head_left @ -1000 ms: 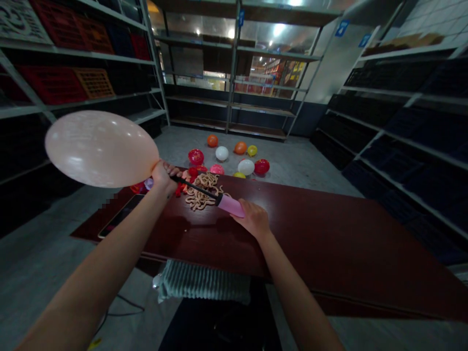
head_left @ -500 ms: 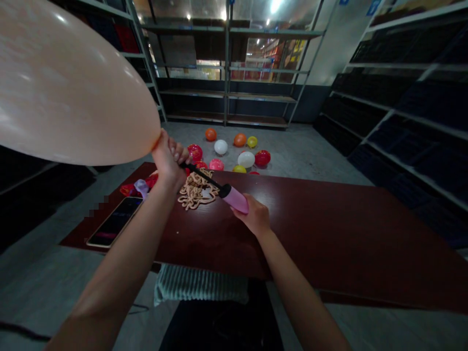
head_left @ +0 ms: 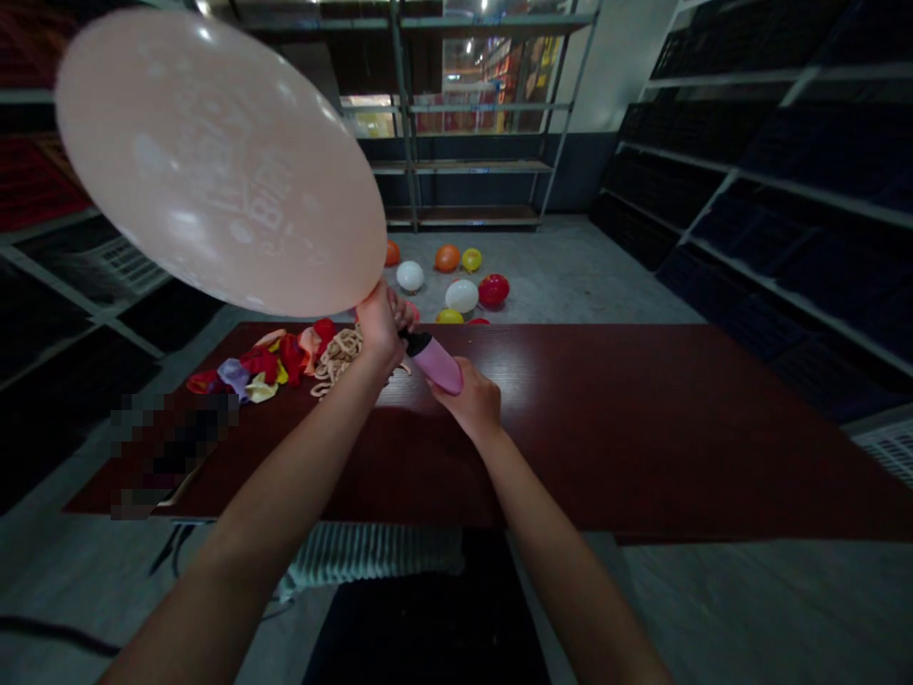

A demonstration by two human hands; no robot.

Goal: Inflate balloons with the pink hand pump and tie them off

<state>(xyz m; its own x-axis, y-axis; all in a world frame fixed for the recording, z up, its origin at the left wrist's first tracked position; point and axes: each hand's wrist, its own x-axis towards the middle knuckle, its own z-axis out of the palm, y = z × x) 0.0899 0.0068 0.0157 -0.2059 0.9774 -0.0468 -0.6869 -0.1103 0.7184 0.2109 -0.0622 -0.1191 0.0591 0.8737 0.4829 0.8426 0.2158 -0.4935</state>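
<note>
Peach balloon [head_left: 221, 162], inflated large, looks very light, smooth and taut; it would likely swing easily and burst if pinched or scraped, so the narrow neck seems the safest hold. It hangs in the air at upper left, above the far edge of a dark red-brown table [head_left: 606, 428], its body tilted up and leftward from the neck. Its skin is glossy and slightly see-through, with pale festive lettering, too faint to read fully, and white highlights. The left hand [head_left: 381, 325] has its fingers closed around the neck, hiding the join with a pink hand pump [head_left: 437, 363]. The right hand [head_left: 472, 398] grips the pump's lower end. Limp, multicoloured balloons [head_left: 261, 366] lie on the table.
</note>
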